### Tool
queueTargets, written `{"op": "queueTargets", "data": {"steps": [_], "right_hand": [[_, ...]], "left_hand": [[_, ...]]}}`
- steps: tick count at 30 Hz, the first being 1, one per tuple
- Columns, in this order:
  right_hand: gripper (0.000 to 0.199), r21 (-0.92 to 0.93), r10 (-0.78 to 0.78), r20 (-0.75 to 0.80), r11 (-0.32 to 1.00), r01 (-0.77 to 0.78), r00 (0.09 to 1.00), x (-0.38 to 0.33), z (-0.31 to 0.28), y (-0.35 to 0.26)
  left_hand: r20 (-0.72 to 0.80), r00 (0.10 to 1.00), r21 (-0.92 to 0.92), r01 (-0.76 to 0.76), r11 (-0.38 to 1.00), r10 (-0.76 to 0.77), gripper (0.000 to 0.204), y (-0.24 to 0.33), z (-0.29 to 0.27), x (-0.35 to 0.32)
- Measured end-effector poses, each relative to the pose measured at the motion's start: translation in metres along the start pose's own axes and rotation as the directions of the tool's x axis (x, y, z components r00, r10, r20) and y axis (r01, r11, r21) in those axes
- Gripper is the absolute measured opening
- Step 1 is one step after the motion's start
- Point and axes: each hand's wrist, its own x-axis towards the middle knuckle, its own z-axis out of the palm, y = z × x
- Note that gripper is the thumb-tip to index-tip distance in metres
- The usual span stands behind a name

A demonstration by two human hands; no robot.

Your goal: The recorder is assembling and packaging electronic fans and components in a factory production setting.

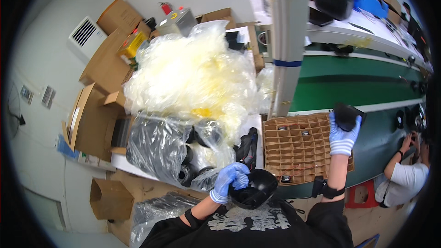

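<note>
Head view, itemised as we see it. Our left hand (228, 181), in a blue glove, has its fingers (240, 177) clenched on the rim of a black plastic shell (252, 189), rounded and glossy like a bowl, held low just in front of our chest. Our right hand (343, 138), in a blue striped glove, is raised with its fingers grasping a second black part (347, 115), smaller and matte, above the edge of the green conveyor belt (349, 82).

Between the hands lies a brown cardboard divider tray (298, 149), a grid of small square cells; a few cells hold small dark round pieces, most show bare card.

To the left, a clear plastic bag (158, 149), crinkled and shiny, holds more black rounded shells. Above it, a large heap of thin yellowish plastic wrap (193, 71), puffed and wrinkled. Flattened brown cardboard boxes (103, 64) stand behind and beside the heap.

At far right, another person's arm (397, 160) reaches toward the belt.
</note>
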Motion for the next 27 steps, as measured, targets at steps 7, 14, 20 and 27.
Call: {"op": "queueTargets", "data": {"steps": [7, 14, 20, 27], "right_hand": [[0.051, -0.226, 0.193, -0.263, 0.94, -0.255, 0.945, 0.121, -0.11, -0.001], [0.045, -0.397, 0.208, 0.23, 0.912, -0.104, 0.951, 0.135, -0.046, -0.004], [0.065, -0.785, 0.705, 0.613, 0.494, 0.373, 0.357, -0.029, 0.037, 0.056], [0.014, -0.684, 0.468, 0.728, 0.453, 0.571, 0.501, -0.076, 0.055, 0.082]], "left_hand": [[0.137, 0.99, -0.271, -0.007, 0.963, 0.046, 0.042, 0.009, 0.01, 0.064], [0.287, 0.958, -0.596, 0.166, 0.785, 0.015, 0.049, 0.007, -0.003, 0.103], [0.255, 0.964, -0.777, 0.251, 0.577, -0.077, 0.051, -0.002, -0.024, 0.102], [0.137, 0.978, -0.787, 0.202, 0.583, -0.155, 0.049, 0.007, -0.039, 0.089]]}}
